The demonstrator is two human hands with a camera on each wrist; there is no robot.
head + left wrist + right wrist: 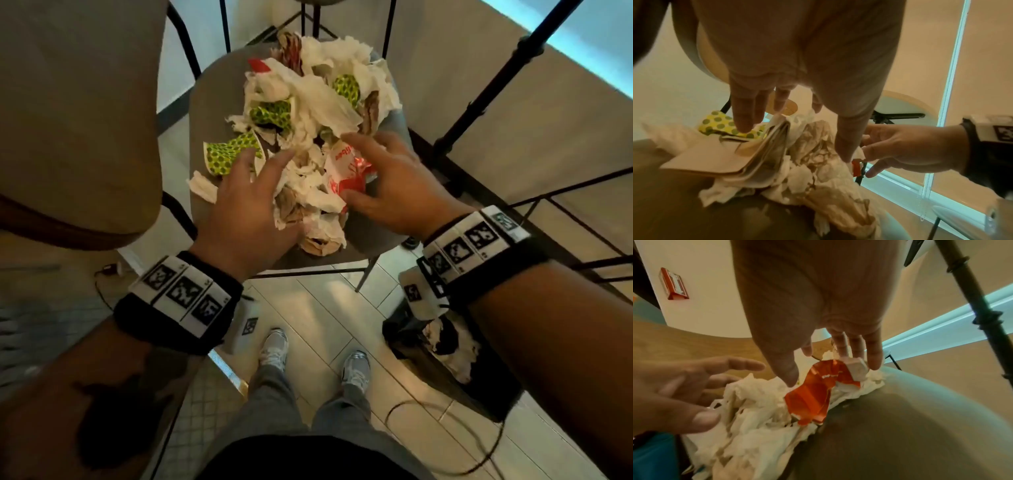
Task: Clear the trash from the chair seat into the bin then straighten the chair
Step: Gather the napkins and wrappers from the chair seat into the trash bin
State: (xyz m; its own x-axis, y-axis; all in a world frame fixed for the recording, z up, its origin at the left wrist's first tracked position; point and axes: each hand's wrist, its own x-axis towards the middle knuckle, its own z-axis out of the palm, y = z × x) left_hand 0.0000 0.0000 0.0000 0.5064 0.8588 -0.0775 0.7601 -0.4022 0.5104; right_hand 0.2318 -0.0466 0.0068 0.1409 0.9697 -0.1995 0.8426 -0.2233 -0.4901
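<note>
A heap of trash [308, 137] covers the grey chair seat [370, 236]: white napkins, brown paper, green-dotted cups [233, 154] and a crumpled red-and-white wrapper [346, 171]. My left hand [253, 202] hovers spread over the near left of the heap, fingers straight, holding nothing. Opposite it my right hand [380, 174] is spread over the red wrapper [813, 394], thumb and fingers on either side without closing. The left wrist view shows the left hand [789, 126] above folded brown paper [719, 160]. A black bin [445, 346] with paper inside stands on the floor at lower right.
A pale table edge [78, 120] overhangs on the left. Black metal chair and table legs [493, 78] cross the right side and the back. A dark cable [479, 442] loops over the tiled floor near my shoes [274, 346].
</note>
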